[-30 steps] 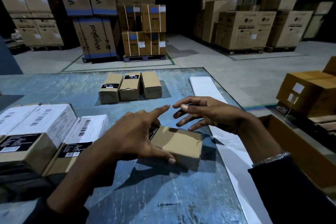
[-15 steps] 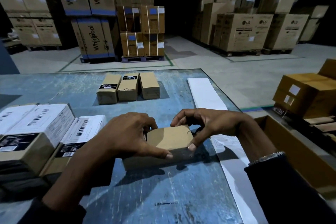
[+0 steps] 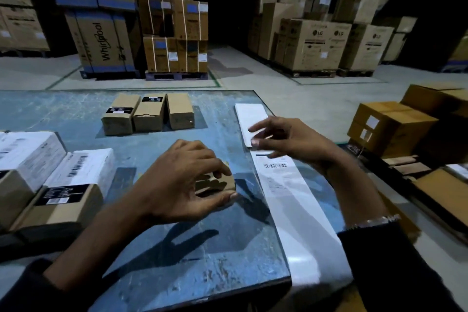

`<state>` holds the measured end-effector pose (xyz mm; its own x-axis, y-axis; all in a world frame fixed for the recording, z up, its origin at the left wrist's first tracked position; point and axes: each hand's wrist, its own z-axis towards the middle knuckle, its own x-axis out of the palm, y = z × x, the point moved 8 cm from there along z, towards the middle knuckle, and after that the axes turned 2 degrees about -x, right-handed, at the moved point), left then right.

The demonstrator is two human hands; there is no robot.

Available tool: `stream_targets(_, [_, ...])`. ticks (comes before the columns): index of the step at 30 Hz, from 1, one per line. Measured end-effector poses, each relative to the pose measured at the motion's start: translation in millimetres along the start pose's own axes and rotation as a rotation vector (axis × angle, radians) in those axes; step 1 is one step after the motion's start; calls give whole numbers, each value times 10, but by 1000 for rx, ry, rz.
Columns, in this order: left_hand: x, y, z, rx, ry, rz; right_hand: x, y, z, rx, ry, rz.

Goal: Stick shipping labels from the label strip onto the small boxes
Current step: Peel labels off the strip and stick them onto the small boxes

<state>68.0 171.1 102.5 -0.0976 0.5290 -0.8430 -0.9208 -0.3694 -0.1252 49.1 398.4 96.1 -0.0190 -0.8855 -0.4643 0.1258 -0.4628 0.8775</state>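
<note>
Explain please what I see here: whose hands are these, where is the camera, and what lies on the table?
There is no machine. A person wears a camera on the head, looking down at their own hands. The left hand grips a small brown box on the blue table. The right hand hovers, empty, over the white label strip along the table's right edge. Three more small boxes stand further back, and bigger boxes lie at left. Warehouse cartons fill the background.
</note>
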Motion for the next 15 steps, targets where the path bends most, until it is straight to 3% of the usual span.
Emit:
stream_targets(5, [46,-302,-3,108,-89,43,-59,-461,-612,98,14,-412])
stream_targets(8, [129,-554,-29,165,-95,12,92,-676,-871,99,-62,-312])
stream_targets(11, [404,-825,-116,209,26,68,231,-718,-1069,85,-94,-345])
stream_targets(15, [679,-925,-170,101,114,142,284,-606,-1276,44,-119,-414])
